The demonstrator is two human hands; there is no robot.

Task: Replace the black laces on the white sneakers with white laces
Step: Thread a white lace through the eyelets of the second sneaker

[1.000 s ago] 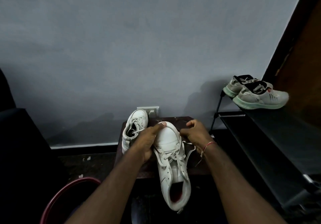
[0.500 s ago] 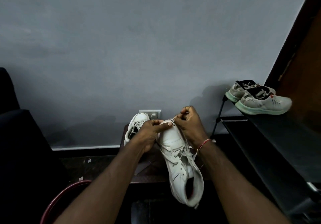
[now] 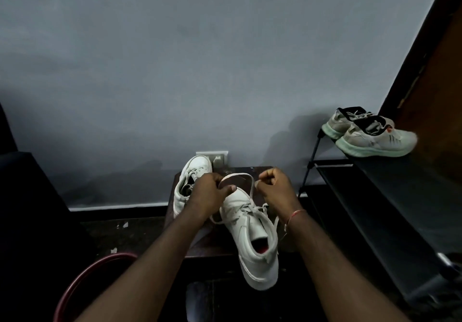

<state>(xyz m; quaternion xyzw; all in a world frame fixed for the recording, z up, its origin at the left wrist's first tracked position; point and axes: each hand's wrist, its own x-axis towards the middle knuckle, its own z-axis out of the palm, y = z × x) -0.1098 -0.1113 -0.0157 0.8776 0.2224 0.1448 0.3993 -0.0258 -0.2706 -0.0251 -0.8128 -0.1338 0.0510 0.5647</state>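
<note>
The left hand [image 3: 210,194] was closed around the toe of the white sneaker [image 3: 247,226], thumb laid flat across the toe cap and fingers curled out of sight. The shoe pointed toe-first at the wall, its heel hanging past the near edge of the small dark desk [image 3: 217,249]; whether its sole rested on the wood, I could not tell. Just to the right of the toe, the right hand [image 3: 275,189] was balled up, pinching the white lace [image 3: 240,175]. That lace arched in a loop over the toe, running from one hand across to the other, and more of it crossed through the eyelets below both hands. A red thread [image 3: 293,215] circled the right wrist. The second sneaker [image 3: 192,179] sat on the desk just behind the left hand, toe up by the wall socket [image 3: 212,156]. Off to the right, a grey pair of running shoes [image 3: 370,134] stood on a black shoe rack [image 3: 400,196], and a maroon tub [image 3: 82,279] sat low on the left.
</note>
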